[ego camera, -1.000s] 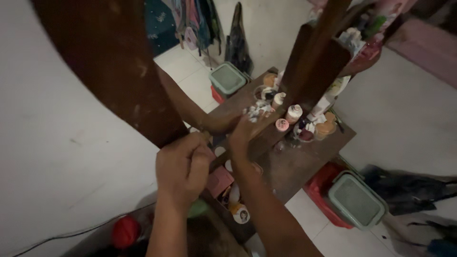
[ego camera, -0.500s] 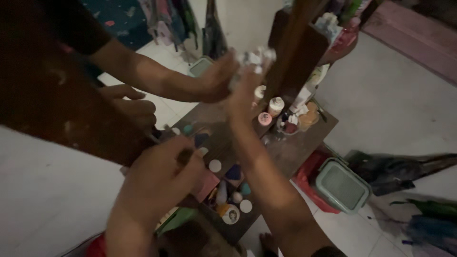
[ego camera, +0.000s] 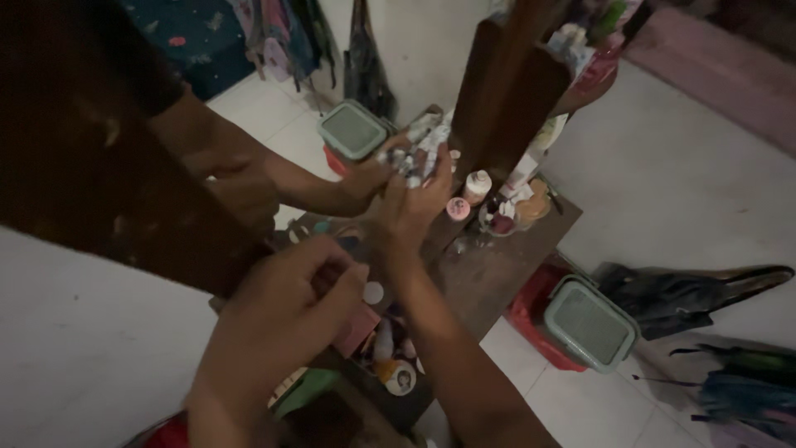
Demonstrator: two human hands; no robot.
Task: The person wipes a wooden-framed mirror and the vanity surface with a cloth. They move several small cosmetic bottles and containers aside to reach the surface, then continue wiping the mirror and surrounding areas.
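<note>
The right hand (ego camera: 414, 203) is raised above the cluttered wooden table (ego camera: 497, 274) and closed on a crumpled bundle of small white and dark items (ego camera: 414, 149); the bundle is supported from the far side by another person's hand (ego camera: 365, 182), so that it is carried between both. The left hand (ego camera: 286, 303) is curled shut just above the table's near edge; whether anything is held in it cannot be told.

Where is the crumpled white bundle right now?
Upper centre of the head view: crumpled white bundle in the right hand, beside the dark wooden post.

Both hands (ego camera: 286, 290) (ego camera: 414, 199) raised, fingers curled
</note>
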